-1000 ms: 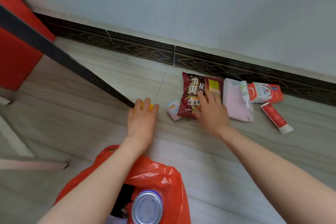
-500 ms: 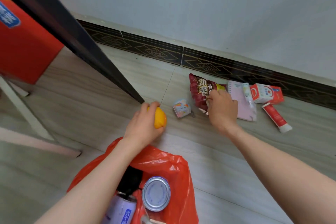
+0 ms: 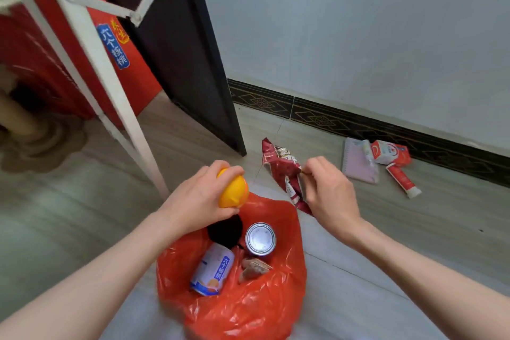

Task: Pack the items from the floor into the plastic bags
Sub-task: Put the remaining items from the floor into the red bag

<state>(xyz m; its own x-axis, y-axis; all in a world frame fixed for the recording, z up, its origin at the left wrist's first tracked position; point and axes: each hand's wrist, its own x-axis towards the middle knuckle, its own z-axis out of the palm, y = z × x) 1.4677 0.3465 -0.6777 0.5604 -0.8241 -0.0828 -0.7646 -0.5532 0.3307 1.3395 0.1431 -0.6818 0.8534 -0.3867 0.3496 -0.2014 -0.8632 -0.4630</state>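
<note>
Left hand point(image 3: 198, 201) grips an orange ball point(image 3: 233, 192) just above the open red plastic bag point(image 3: 248, 303), w/ two cans inside. Right hand point(image 3: 328, 190) pinches a dark red snack packet point(image 3: 284, 165), lifted beside the bag. Further right on the floor point(image 3: 414, 229): pink notebook point(image 3: 357, 164), toothpaste box & tube.

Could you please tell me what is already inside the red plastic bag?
The red bag holds a blue-and-white can lying tilted, a tin showing its silver lid, a dark object and a brownish packet. Anything beneath them is covered.
</note>
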